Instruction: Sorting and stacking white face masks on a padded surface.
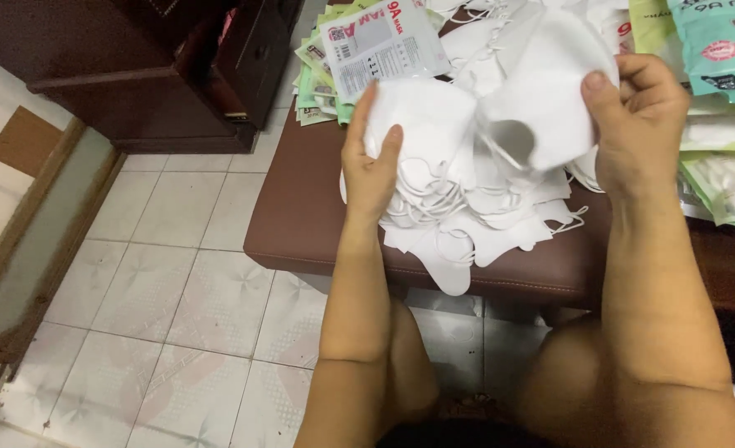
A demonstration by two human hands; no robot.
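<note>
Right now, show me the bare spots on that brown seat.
Bare brown seat shows left of the left hand, from the packet stack down to the front edge. A narrow strip runs along the front, below the mask pile. The middle and right are crowded with masks and green packets.

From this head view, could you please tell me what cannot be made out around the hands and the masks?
- Left hand: its palm side is pressed against a white mask, so the grip is hidden.
- Right hand: fingers curl behind another white mask.
- Mask pile: layers overlap, so no count.
- Packets: cut off by the top and right edges.
- Brown stool: legs out of view.
</note>
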